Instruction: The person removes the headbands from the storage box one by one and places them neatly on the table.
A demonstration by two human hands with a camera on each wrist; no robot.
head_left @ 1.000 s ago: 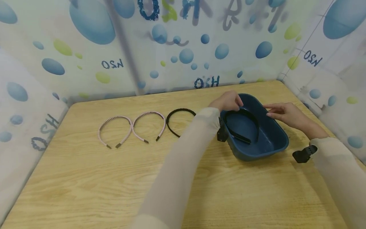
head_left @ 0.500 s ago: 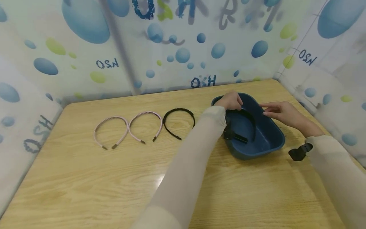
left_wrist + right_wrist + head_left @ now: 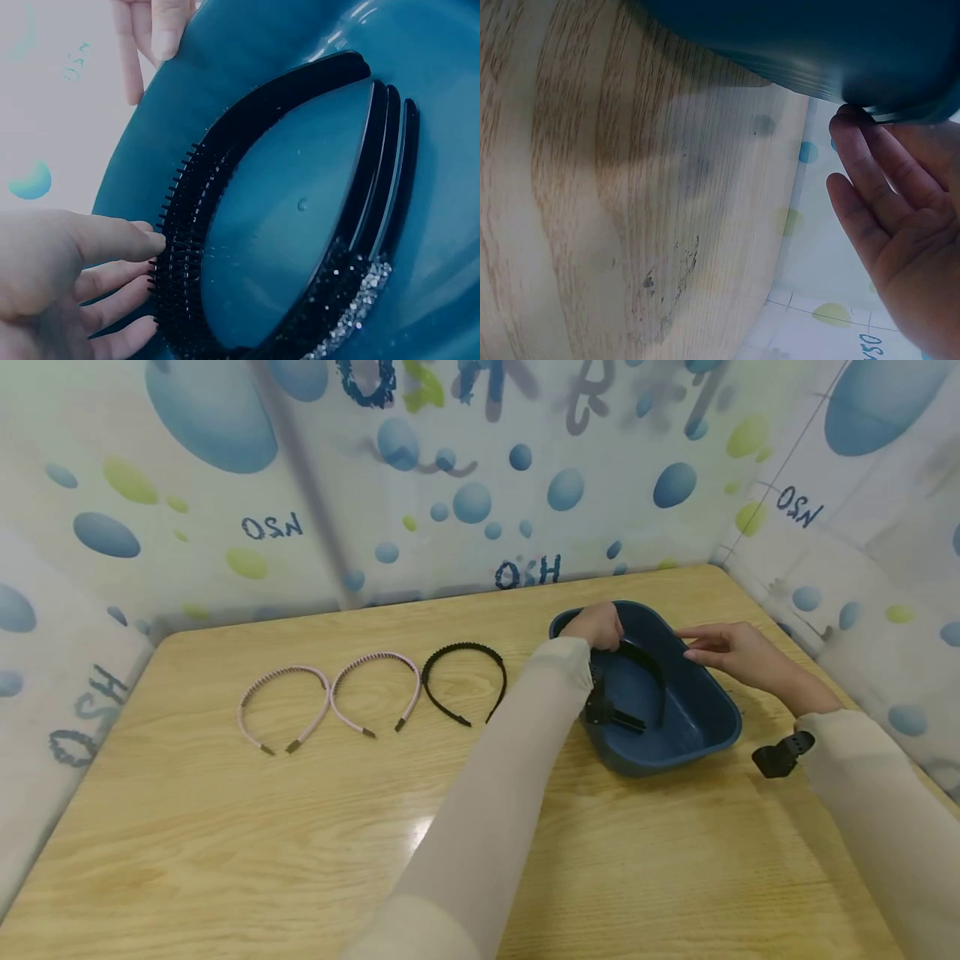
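Observation:
Black headbands (image 3: 247,124) lie nested in the blue plastic basin (image 3: 697,727), one with combing teeth along its edge and one with silver glitter (image 3: 360,300). My left hand (image 3: 596,627) reaches over the basin's left rim. In the left wrist view its thumb and fingers (image 3: 112,285) pinch the toothed edge of the headbands. My right hand (image 3: 738,652) holds the far right rim, thumb over the inside and the other fingers (image 3: 885,172) outside, as the right wrist view shows.
On the wooden table (image 3: 300,843), left of the basin, two pink headbands (image 3: 285,672) and a black ribbed headband (image 3: 465,647) lie in a row with their ends toward me. Behind the table stands a wall covering with blue and green spots (image 3: 472,503).
My left hand has shifted right and deeper into the basin, uncovering its left rim. The right hand keeps its place on the rim. The head view has panned slightly right.

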